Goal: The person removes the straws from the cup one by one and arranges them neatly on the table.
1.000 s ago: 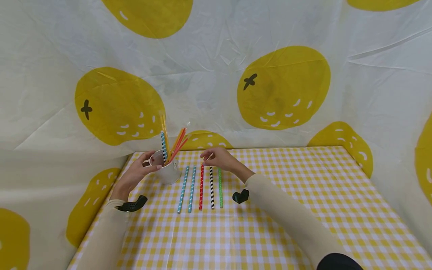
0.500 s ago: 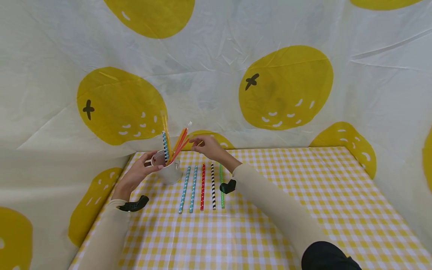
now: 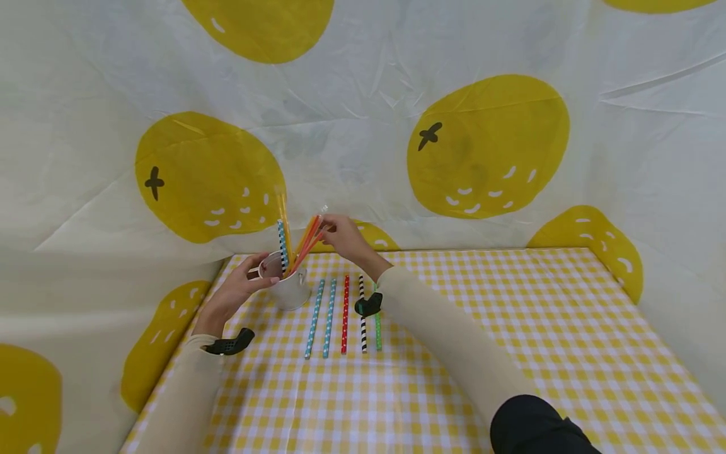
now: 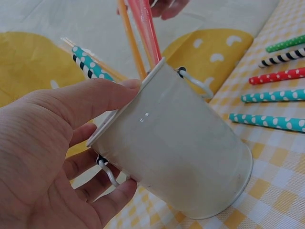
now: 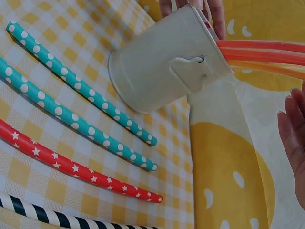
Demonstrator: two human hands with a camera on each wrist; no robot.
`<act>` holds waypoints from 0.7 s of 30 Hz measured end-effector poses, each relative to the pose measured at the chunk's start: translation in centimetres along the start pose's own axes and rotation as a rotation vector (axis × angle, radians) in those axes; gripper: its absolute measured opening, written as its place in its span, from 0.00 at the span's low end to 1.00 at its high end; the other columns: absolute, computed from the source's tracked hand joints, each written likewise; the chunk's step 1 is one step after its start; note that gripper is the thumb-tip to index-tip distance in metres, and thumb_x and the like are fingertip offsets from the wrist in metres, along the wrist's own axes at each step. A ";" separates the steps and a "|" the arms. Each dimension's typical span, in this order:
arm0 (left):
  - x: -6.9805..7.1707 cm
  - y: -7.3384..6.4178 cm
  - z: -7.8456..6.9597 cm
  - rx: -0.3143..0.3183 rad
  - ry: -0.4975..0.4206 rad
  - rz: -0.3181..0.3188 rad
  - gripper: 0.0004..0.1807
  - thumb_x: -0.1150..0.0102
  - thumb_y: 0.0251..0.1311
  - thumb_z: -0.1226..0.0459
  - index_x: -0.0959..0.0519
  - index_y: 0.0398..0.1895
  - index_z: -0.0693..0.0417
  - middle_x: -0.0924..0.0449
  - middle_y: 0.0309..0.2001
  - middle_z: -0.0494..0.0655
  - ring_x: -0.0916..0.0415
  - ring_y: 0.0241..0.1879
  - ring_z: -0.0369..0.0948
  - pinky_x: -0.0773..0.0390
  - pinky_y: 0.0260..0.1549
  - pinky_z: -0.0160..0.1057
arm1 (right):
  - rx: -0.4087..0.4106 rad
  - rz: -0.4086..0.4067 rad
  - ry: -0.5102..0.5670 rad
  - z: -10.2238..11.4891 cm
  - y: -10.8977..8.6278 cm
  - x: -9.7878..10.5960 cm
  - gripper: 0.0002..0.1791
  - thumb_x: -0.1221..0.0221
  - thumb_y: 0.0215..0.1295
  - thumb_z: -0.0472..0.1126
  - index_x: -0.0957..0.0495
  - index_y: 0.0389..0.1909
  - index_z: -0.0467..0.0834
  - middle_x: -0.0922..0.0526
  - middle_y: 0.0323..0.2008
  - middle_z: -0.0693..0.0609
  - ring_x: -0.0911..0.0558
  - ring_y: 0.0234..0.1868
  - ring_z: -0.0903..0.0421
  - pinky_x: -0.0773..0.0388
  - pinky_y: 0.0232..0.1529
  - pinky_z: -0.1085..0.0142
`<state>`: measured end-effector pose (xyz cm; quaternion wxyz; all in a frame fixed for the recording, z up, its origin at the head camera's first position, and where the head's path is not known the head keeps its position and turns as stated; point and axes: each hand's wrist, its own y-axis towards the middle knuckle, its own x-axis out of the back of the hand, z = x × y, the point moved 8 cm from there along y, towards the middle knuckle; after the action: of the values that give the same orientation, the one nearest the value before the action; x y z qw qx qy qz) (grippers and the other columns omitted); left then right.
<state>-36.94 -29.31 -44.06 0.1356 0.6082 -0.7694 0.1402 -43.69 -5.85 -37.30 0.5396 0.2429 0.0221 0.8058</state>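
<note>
Your left hand [image 3: 234,291] is gripping the cup [image 3: 292,294]. Your right hand [image 3: 346,239], partly curled, is hovering at the orange straws [image 3: 308,241], hold unclear. Patterned straws [image 3: 345,315] are lying below it.

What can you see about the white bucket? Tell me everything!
The white bucket is round, with a smooth side that looks like painted metal. It has a thin rim and wire-like loops on two sides, below the rim. Its open top faces up, and colourful straws poke out. It rests on the yellow-and-white checked cloth, beside two blue dotted straws; I can't tell if it leans. The left hand grips it, thumb at the rim, fingers by a loop.
</note>
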 end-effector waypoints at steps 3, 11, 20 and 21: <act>0.0 0.0 -0.1 0.000 -0.002 0.006 0.47 0.33 0.66 0.56 0.50 0.82 0.52 0.56 0.80 0.57 0.49 0.75 0.62 0.39 0.67 0.62 | 0.010 -0.007 0.021 0.3 0.3 -0.5 0.15 0.49 0.76 0.28 0.16 0.52 0.39 0.16 0.44 0.43 0.16 0.42 0.51 0.16 0.46 0.61; 0.0 0.1 0.1 0.012 -0.006 0.006 0.47 0.32 0.66 0.55 0.48 0.81 0.49 0.54 0.80 0.54 0.48 0.75 0.60 0.39 0.67 0.62 | 0.082 -0.003 -0.002 1.1 1.5 -1.9 0.15 0.38 0.70 0.31 0.16 0.55 0.39 0.14 0.53 0.42 0.15 0.51 0.51 0.20 0.45 0.68; 0.0 0.2 -0.1 0.012 -0.011 0.003 0.47 0.33 0.66 0.56 0.49 0.82 0.52 0.52 0.78 0.56 0.46 0.74 0.61 0.38 0.66 0.60 | 0.130 0.079 0.089 1.9 2.2 -3.2 0.22 0.37 0.69 0.31 0.23 0.62 0.31 0.18 0.51 0.33 0.18 0.52 0.42 0.19 0.46 0.66; -0.1 0.2 -0.1 0.013 -0.013 0.004 0.47 0.33 0.67 0.56 0.50 0.82 0.52 0.52 0.79 0.56 0.47 0.74 0.61 0.38 0.66 0.60 | 0.134 0.094 0.082 2.1 2.3 -3.4 0.23 0.37 0.69 0.32 0.24 0.63 0.32 0.18 0.52 0.34 0.19 0.53 0.42 0.19 0.47 0.65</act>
<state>-37.09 -29.18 -44.05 0.1264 0.6086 -0.7705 0.1412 -43.76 -10.25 -36.04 0.4825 0.2462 0.0869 0.8361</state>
